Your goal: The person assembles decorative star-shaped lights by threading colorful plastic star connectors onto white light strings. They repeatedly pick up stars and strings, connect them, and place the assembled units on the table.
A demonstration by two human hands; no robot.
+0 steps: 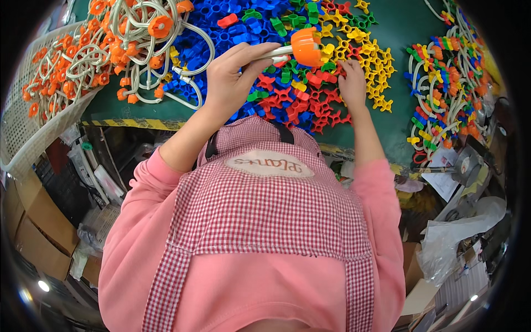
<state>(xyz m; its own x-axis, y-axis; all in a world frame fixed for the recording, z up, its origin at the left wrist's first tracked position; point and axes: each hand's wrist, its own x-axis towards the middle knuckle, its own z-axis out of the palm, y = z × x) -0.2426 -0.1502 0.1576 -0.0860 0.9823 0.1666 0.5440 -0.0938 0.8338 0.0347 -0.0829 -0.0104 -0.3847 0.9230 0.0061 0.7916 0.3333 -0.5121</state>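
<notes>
My left hand is closed in a pinch around a whitish cord. At the cord's right end sits an orange flower-shaped plastic cup, held up above the pile. Over the right side of the pile, my right hand reaches down with bent fingers among red and yellow pieces. Its fingertips are pressed together, and I cannot make out what lies between them. Around the hands are heaped small knobbed plastic pieces: blue ones, red ones and yellow ones, with some green among them.
On the left, a white perforated basket holds tangled cords with orange cups, which spill onto the green table. Strung multicoloured cords lie at the right. Cardboard boxes and plastic bags stand below the table.
</notes>
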